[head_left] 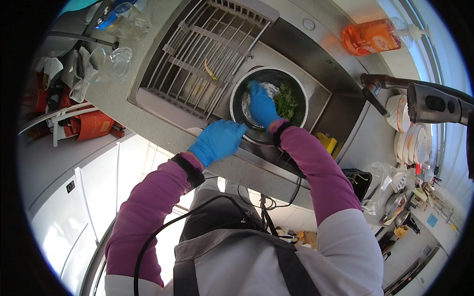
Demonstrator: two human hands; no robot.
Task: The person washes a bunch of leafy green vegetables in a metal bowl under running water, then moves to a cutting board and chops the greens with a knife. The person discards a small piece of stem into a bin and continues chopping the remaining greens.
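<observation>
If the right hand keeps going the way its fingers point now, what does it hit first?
The right hand is already inside the metal bowl, fingers pointing at its far side. It would likely meet the bowl's inner wall first, with the green leaves just beside; depth is unclear.

Steel sink (316,54) holds bowl (269,106) and rack (207,54).

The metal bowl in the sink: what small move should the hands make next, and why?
Probably stir the green leaves through the water with the right hand, which is already inside the metal bowl. The left hand grips the near rim, so the bowl seems steady enough for it.
</observation>
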